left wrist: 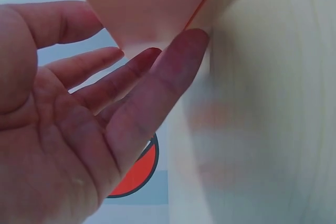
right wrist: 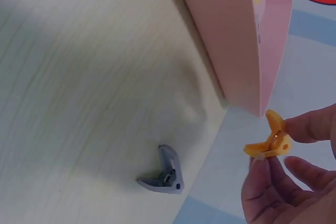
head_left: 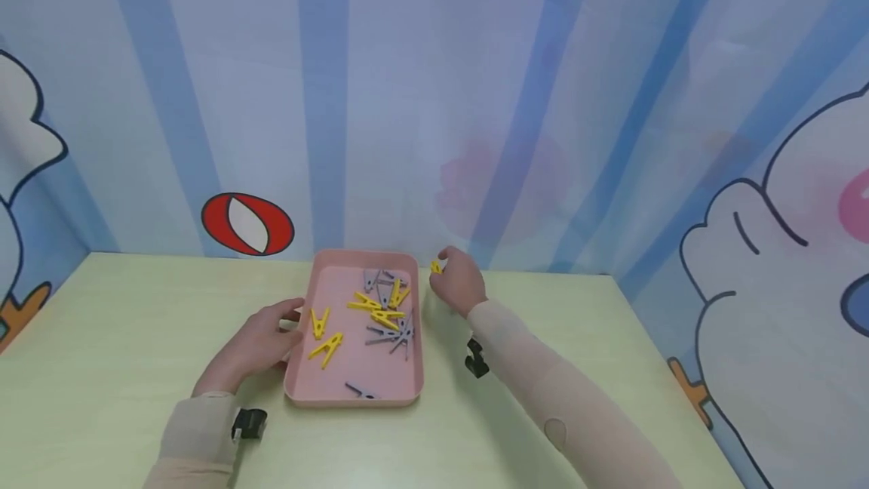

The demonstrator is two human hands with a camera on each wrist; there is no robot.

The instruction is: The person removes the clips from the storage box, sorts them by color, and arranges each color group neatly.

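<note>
My right hand (head_left: 460, 283) pinches a yellow clothespin (right wrist: 273, 137) between thumb and fingertips, just beyond the right rim of the pink tray (head_left: 353, 404). Beneath that hand, a grey clothespin (right wrist: 167, 174) lies on the table, mostly hidden by the hand in the head view. Inside the tray are several yellow clothespins (head_left: 327, 351) and several grey clothespins (head_left: 402, 334), the grey ones mostly along its right side. My left hand (head_left: 261, 342) is at the tray's left side, its fingers (left wrist: 173, 61) extended and touching the outer wall.
The tray stands on a pale wooden table (head_left: 136, 338). Behind the table's back edge hangs a blue striped cloth backdrop (head_left: 407, 96) with cartoon figures. One grey clothespin (head_left: 360, 391) lies apart at the tray's near end.
</note>
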